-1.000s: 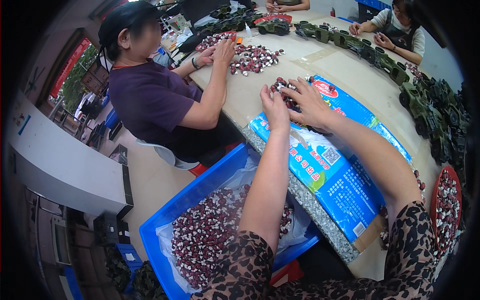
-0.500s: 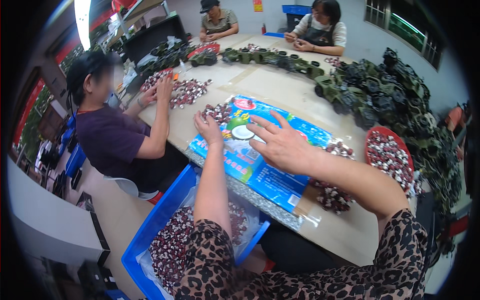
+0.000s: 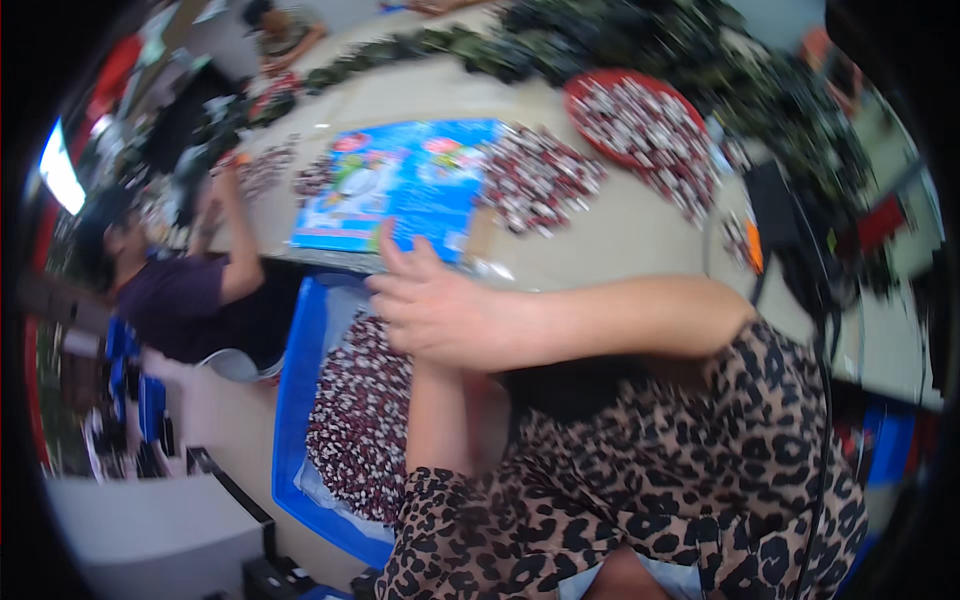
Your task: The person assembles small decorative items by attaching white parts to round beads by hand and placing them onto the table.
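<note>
My right hand (image 3: 435,310) is over the near edge of the table, fingers apart and nothing seen in them. It crosses above my left forearm (image 3: 437,420) and hides my left hand and its fingers. Just beyond is a flat blue printed sheet (image 3: 400,190) with pictures of coconut, lying on the table. Below the table edge, beside my left forearm, stands a blue bin (image 3: 290,400) lined with clear plastic. Many small dark red and white pieces (image 3: 360,420) fill it.
Loose red and white pieces (image 3: 540,180) lie right of the sheet. A red tray (image 3: 590,100) holds more. Dark green gear (image 3: 640,40) is heaped along the far side. A co-worker in purple (image 3: 180,300) sits at the left. A black cable (image 3: 825,430) hangs at the right.
Both hands have drawn back off the blue sheet toward the bin, my right crossing over my left arm. The view has swung right and down, with blur.
</note>
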`<state>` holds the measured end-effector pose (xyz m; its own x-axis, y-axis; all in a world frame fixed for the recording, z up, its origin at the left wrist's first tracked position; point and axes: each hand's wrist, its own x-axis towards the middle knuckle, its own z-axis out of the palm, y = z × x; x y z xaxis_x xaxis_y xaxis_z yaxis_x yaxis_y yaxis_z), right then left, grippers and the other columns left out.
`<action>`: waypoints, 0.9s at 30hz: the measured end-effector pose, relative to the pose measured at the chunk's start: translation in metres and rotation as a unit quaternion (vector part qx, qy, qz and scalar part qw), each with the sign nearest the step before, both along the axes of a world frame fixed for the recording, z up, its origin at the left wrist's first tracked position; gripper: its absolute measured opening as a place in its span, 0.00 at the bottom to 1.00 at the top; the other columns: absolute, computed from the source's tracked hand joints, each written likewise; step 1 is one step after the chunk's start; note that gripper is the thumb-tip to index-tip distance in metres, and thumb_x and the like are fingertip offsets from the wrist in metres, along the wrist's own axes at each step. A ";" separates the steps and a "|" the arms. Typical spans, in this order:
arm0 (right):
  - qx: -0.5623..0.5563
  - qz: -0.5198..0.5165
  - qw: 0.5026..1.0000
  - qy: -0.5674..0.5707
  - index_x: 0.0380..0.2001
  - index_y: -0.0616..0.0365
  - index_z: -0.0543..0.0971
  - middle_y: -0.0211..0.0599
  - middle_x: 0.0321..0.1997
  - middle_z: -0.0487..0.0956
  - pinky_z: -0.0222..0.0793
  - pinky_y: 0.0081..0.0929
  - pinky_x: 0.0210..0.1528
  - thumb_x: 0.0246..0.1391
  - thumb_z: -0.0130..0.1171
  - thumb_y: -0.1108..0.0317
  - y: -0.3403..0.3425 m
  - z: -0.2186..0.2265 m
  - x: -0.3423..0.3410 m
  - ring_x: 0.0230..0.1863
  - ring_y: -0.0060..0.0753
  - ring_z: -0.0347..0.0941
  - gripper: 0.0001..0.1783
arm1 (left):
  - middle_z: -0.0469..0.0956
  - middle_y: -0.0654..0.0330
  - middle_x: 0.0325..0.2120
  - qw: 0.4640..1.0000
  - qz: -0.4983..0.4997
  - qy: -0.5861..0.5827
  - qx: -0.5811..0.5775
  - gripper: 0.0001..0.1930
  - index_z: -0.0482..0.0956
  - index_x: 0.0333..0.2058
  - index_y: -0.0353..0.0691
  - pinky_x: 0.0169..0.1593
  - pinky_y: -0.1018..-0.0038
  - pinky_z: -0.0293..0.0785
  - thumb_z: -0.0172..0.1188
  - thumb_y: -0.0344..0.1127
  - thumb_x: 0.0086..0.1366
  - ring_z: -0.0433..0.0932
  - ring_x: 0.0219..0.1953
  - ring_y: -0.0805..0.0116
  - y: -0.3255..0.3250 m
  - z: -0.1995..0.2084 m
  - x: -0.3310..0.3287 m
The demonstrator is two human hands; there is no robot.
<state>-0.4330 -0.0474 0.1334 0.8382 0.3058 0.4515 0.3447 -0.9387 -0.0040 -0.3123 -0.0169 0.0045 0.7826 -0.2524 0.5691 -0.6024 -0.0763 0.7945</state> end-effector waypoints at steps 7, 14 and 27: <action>0.146 0.011 0.983 -0.108 0.20 0.53 0.74 0.32 0.31 0.69 0.58 0.46 0.37 0.36 0.51 0.65 -0.005 -0.017 -0.089 0.40 0.41 0.65 0.06 | 0.64 0.48 0.46 0.991 -0.092 -0.068 0.075 0.22 0.62 0.47 0.33 0.55 0.65 0.54 0.51 0.30 0.51 0.59 0.52 0.53 0.001 0.011 -0.101; 0.307 -0.064 0.950 -0.007 0.29 0.60 0.74 0.41 0.33 0.72 0.62 0.34 0.44 0.37 0.54 0.69 -0.073 -0.059 -0.124 0.40 0.42 0.68 0.11 | 0.64 0.47 0.46 0.986 -0.104 -0.029 0.125 0.23 0.61 0.48 0.31 0.56 0.65 0.53 0.51 0.27 0.51 0.59 0.52 0.52 -0.008 0.019 -0.143; 0.254 -0.308 0.916 -0.031 0.45 0.64 0.67 0.52 0.48 0.66 0.56 0.35 0.53 0.49 0.47 0.69 -0.180 -0.104 -0.055 0.51 0.49 0.61 0.19 | 0.52 0.43 0.53 0.952 0.009 -0.151 0.267 0.26 0.60 0.50 0.37 0.57 0.49 0.40 0.51 0.35 0.51 0.46 0.58 0.44 -0.083 0.022 -0.093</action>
<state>-0.4879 -0.2274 0.0294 0.7482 -0.4804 0.4576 -0.2358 -0.8373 -0.4933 -0.4054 -0.0998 0.0269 0.6110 -0.5567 0.5629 -0.7916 -0.4330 0.4311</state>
